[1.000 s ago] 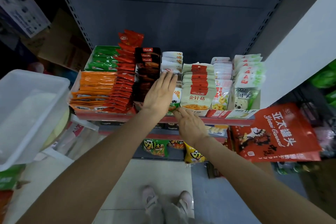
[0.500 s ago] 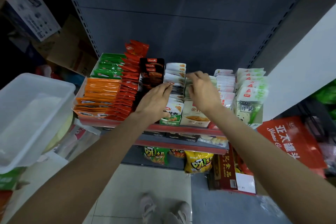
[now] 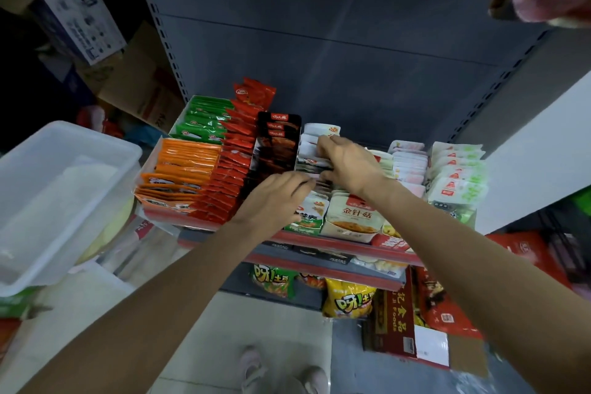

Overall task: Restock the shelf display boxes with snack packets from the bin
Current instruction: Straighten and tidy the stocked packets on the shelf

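Note:
On the red-edged shelf [image 3: 319, 241] stand rows of snack packets: orange [image 3: 185, 166], red [image 3: 233, 182], green [image 3: 204, 125], a black display box [image 3: 278, 150], white packets [image 3: 319, 131] and cream mushroom packets [image 3: 355, 214]. My right hand [image 3: 348, 163] reaches across into the white row, its fingers and thumb curled round a bunch of those packets. My left hand [image 3: 275, 198] lies just in front, fingertips touching the front packets of the same row. The translucent plastic bin [image 3: 96, 144] stands at the left; what it holds is hard to make out.
Pink-white packets [image 3: 409, 163] and green-white packets [image 3: 457, 176] fill the shelf's right end. Below hang yellow crisp bags [image 3: 348, 301], with a red carton [image 3: 396, 323] on the floor. Cardboard boxes [image 3: 83, 16] are stacked at the far left. A white wall [image 3: 543, 137] borders the right.
My right hand rose from the shelf's front edge and moved left into the white packet row, closing on packets. My left hand slid back toward the row's front.

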Demonstrator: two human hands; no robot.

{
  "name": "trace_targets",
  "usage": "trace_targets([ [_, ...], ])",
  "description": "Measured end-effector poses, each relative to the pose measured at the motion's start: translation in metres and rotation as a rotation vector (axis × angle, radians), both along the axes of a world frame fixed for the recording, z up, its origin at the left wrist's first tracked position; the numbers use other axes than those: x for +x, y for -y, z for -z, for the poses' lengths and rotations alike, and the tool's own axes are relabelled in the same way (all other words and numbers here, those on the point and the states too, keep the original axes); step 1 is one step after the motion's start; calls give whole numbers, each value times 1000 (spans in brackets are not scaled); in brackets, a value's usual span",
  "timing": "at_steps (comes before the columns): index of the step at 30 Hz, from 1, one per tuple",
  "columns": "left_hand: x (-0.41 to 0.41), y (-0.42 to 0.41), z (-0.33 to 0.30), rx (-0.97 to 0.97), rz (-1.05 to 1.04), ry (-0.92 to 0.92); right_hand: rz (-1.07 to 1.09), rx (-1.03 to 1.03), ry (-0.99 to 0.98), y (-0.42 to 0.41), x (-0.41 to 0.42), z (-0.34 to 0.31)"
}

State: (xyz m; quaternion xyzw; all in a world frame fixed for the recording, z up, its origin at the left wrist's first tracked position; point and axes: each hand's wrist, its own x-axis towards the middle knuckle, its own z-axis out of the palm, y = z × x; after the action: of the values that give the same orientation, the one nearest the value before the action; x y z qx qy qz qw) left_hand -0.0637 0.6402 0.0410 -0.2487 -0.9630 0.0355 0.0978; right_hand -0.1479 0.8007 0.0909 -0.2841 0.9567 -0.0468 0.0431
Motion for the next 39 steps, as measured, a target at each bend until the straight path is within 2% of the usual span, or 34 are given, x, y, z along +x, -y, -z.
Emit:
trace_targets([
  [4, 7, 15, 12, 136, 111, -103, -44, 21, -62, 2, 5, -2],
  [8, 5, 17, 12, 123, 116, -146, -117, 14, -73, 0, 10, 3],
  [18, 5, 15, 9, 100, 145, -133, -142, 245, 91, 1, 6, -3],
  [24, 10, 18, 9, 99, 116, -180, -175, 292, 16, 14, 10, -5],
  [29, 13, 15, 8, 107, 73, -177, -113, 349, -46, 22, 13, -1],
  [33, 16, 9, 6, 148, 21, -134, -86, 273, 17, 23, 7, 1],
  [37, 14, 0, 2, 197, -81, -109, -24, 61, 194, 11, -17, -10],
  [39, 9, -9, -1, 195, -184, -45, -50, 71, 250, 11, -21, -10],
])
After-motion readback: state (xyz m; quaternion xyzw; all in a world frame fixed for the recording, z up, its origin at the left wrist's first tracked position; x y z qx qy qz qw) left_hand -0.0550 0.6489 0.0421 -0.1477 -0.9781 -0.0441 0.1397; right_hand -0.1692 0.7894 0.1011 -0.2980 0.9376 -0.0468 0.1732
